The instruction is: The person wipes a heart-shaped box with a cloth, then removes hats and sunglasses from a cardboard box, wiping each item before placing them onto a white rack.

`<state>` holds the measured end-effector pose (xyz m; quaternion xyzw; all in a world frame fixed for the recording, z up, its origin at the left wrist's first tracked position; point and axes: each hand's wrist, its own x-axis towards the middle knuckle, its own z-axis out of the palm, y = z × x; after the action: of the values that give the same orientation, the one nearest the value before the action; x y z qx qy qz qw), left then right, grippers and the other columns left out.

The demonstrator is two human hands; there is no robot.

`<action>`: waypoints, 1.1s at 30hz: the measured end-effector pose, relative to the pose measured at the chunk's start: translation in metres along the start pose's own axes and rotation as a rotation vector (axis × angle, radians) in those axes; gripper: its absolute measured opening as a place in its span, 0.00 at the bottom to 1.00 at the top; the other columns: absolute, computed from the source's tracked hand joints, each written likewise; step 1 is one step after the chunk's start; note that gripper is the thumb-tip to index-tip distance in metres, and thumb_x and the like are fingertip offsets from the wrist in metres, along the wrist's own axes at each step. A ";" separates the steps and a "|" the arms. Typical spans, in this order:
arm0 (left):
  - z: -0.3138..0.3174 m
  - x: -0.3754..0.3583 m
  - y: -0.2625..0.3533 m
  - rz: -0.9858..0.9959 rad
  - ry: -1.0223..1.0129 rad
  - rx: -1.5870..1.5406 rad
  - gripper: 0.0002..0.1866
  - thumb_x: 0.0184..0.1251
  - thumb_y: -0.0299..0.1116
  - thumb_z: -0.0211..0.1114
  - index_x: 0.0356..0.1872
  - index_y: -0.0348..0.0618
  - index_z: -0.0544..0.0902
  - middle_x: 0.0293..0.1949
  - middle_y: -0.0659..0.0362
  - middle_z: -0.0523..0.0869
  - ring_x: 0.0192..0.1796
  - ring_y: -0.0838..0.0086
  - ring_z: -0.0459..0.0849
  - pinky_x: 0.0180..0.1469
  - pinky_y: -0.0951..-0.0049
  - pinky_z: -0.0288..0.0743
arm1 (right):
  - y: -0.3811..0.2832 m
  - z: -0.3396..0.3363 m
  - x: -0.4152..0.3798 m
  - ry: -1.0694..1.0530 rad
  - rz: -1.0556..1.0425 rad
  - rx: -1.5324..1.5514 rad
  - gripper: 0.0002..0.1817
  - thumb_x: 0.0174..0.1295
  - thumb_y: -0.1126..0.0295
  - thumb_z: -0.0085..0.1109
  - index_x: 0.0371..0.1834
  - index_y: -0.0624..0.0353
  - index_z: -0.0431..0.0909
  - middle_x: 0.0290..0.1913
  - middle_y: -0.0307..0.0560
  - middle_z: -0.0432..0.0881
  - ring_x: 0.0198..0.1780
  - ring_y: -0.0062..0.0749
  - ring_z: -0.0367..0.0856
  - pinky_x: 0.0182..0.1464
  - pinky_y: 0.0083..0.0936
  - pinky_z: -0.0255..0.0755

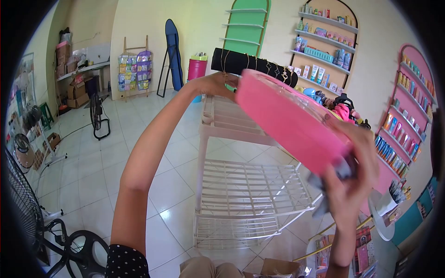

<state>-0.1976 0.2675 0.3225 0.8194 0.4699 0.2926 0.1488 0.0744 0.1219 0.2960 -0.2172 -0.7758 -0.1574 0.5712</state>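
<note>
A pink tray-like container point(287, 120) is tilted in front of me, its outer side facing me and partly blurred. My right hand point(350, 171) is closed around its lower right end, together with a dark grey cloth point(320, 185). My left hand point(222, 85) is at the upper left end of the container, beside a black bracelet roll point(227, 60) with gold chains; its fingers are partly hidden, so its grip cannot be made out. Beneath stands a white rack point(250, 185) with slatted shelves, its top point(222, 113) partly covered by the container.
Colourful hair items point(343, 109) lie behind the container. Arched shelves point(324, 46) with products line the wall. A white round table point(382, 222) stands at the right. Black fans point(97, 116) and a wheeled base point(79, 250) are at the left. An open cardboard box point(278, 268) is at the bottom.
</note>
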 end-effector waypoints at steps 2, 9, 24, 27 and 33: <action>-0.001 -0.004 -0.002 0.012 0.001 -0.054 0.32 0.41 0.47 0.67 0.52 0.46 0.71 0.50 0.54 0.74 0.55 0.67 0.69 0.58 0.72 0.61 | 0.007 0.023 0.012 -0.056 -0.009 0.063 0.20 0.38 0.81 0.59 0.40 0.61 0.74 0.35 0.48 0.73 0.34 0.33 0.75 0.32 0.23 0.70; -0.011 -0.001 -0.032 0.075 0.074 0.069 0.27 0.52 0.37 0.58 0.55 0.42 0.67 0.53 0.55 0.72 0.55 0.68 0.69 0.56 0.73 0.61 | 0.014 0.048 0.018 -0.142 0.046 -0.053 0.21 0.36 0.79 0.62 0.39 0.56 0.76 0.33 0.45 0.73 0.29 0.37 0.74 0.30 0.28 0.67; 0.208 -0.226 0.089 0.239 0.485 -1.198 0.24 0.62 0.43 0.43 0.51 0.31 0.64 0.41 0.51 0.71 0.48 0.70 0.67 0.54 0.64 0.59 | 0.024 -0.060 -0.061 -0.083 0.060 -0.355 0.12 0.49 0.70 0.58 0.37 0.64 0.77 0.37 0.50 0.79 0.36 0.27 0.77 0.38 0.21 0.71; 0.255 -0.267 0.111 0.127 0.486 -1.209 0.24 0.60 0.41 0.44 0.51 0.32 0.64 0.42 0.50 0.71 0.48 0.68 0.68 0.54 0.63 0.59 | -0.005 -0.077 -0.130 0.154 0.623 -0.289 0.17 0.50 0.63 0.58 0.40 0.61 0.77 0.39 0.46 0.79 0.40 0.28 0.76 0.44 0.23 0.70; 0.304 -0.331 0.149 0.145 0.509 -1.103 0.24 0.58 0.38 0.47 0.51 0.32 0.63 0.42 0.48 0.71 0.48 0.64 0.69 0.55 0.61 0.59 | -0.026 -0.149 -0.325 -0.109 1.301 -0.294 0.10 0.49 0.71 0.61 0.34 0.64 0.79 0.31 0.42 0.80 0.35 0.18 0.73 0.40 0.16 0.65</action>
<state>-0.0356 -0.0833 0.0490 0.5558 0.2131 0.6888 0.4138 0.2649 -0.0248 0.0303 -0.7240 -0.4849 0.1260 0.4741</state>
